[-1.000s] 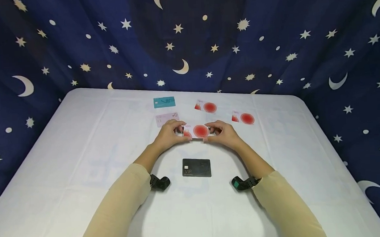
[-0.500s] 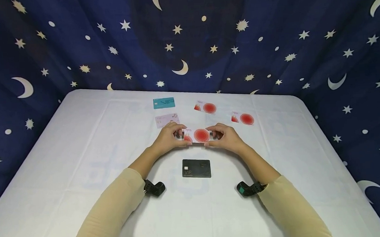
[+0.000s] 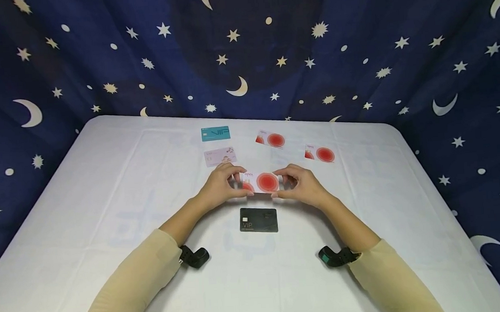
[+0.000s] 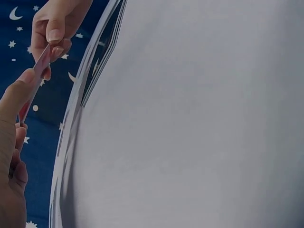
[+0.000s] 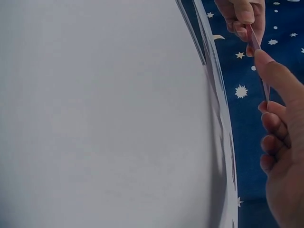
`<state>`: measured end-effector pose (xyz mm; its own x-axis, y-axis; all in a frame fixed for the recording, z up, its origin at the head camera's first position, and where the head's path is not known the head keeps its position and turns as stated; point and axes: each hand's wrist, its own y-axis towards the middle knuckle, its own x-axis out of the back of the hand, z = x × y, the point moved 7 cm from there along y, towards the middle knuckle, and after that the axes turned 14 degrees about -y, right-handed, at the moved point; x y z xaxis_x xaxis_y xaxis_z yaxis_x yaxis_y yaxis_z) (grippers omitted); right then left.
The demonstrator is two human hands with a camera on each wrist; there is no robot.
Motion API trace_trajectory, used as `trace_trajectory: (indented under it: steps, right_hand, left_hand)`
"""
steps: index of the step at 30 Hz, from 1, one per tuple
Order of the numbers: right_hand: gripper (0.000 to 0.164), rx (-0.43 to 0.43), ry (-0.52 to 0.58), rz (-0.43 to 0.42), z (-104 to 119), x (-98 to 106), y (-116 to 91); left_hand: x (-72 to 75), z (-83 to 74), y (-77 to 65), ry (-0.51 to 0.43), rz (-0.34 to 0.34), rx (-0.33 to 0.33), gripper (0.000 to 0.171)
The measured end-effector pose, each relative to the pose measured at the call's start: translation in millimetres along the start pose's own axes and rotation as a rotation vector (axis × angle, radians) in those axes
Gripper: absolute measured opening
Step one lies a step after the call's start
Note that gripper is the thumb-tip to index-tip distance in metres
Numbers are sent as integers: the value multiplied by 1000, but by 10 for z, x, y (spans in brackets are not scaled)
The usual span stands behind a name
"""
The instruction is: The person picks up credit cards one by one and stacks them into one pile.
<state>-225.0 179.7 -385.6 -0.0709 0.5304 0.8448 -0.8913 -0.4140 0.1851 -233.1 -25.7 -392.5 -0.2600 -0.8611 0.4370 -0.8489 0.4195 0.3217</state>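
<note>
Both hands hold one white card with a large red circle (image 3: 267, 182), its printed face turned toward the head camera. My left hand (image 3: 218, 185) pinches its left end between thumb and fingers. At the opposite end, my right hand (image 3: 302, 186) grips it the same way. In the left wrist view the card (image 4: 42, 61) appears nearly edge-on, raised above the white tabletop. A black VIP card (image 3: 258, 220) lies flat just in front of the hands, on the near side. Fingers cover both short ends of the held card.
Behind the left hand lie a lilac card (image 3: 220, 156) and, farther back, a teal VIP card (image 3: 215, 133). Two more red-circle cards rest at the back: one in the middle (image 3: 270, 139), one to the right (image 3: 319, 153). A dark blue star-patterned cloth (image 3: 244, 56) hangs behind the white table (image 3: 108, 222).
Both hands have drawn the held card slightly toward the body, closer to the black card. The forearms have spread apart and back. The cards on the table have stayed put.
</note>
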Motion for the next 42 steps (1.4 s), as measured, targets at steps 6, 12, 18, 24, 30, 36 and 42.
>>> trace_trajectory:
  steps: [6,12,18,24,30,36,42]
  right_hand:
    - [52,24,-24,-22,53,5,-75]
    - [51,64,-19,-48,137,29,-155]
    - [50,91,-28,-68,255,81,-239]
    - [52,108,-41,-78,344,113,-327]
    - [53,110,-17,-92,408,123,-432]
    - [54,155,7,-129,456,94,-508]
    - [57,195,10,-163,450,43,-533]
  left_hand:
    - [-3,-48,-76,-9,0,1,56]
    - [14,-128,-161,-19,-8,-4,55]
    - [54,-258,-241,-9,-21,-19,56]
    - [51,-338,-315,1,-23,-25,56]
    - [28,-406,-411,-6,-23,-32,57]
    - [-7,-375,-496,-25,-28,-62,58]
    - [-26,-349,-551,-11,-44,-128,60]
